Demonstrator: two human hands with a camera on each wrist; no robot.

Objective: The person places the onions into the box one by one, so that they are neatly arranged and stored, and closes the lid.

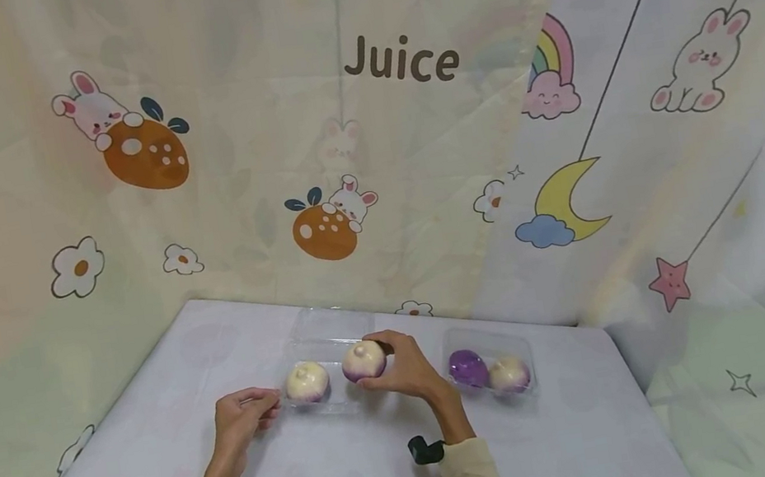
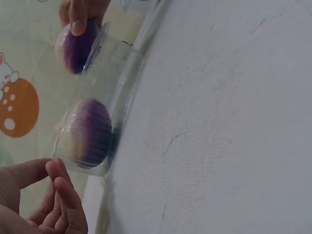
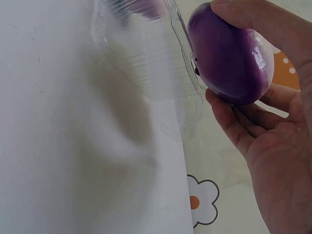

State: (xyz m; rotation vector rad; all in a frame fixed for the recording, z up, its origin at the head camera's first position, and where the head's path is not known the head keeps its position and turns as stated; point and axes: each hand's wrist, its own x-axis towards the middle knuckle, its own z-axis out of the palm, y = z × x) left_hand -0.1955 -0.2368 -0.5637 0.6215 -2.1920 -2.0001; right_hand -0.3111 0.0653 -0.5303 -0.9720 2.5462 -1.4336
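Observation:
My right hand [image 1: 409, 368] grips a round purple-and-cream turnip [image 1: 363, 361], thumb on the near side and fingers behind. In the right wrist view its glossy purple underside [image 3: 229, 58] shows, overlapping the rim of a clear plastic box [image 3: 151, 73]. That box lies on the white table with its lid folded back [image 1: 332, 323]. A second turnip [image 1: 308, 382] sits in its left end, cream side up. At the box's left corner, my left hand [image 1: 242, 419] pinches the rim between thumb and forefinger, as the left wrist view shows.
To the right stands another clear box [image 1: 488, 337] holding a purple round piece [image 1: 467, 369] and a cream-topped one [image 1: 509, 375]. Printed curtains [image 1: 247, 235] hang along the table's back and sides. Black camera mounts [image 1: 427, 449] sit on both wrists.

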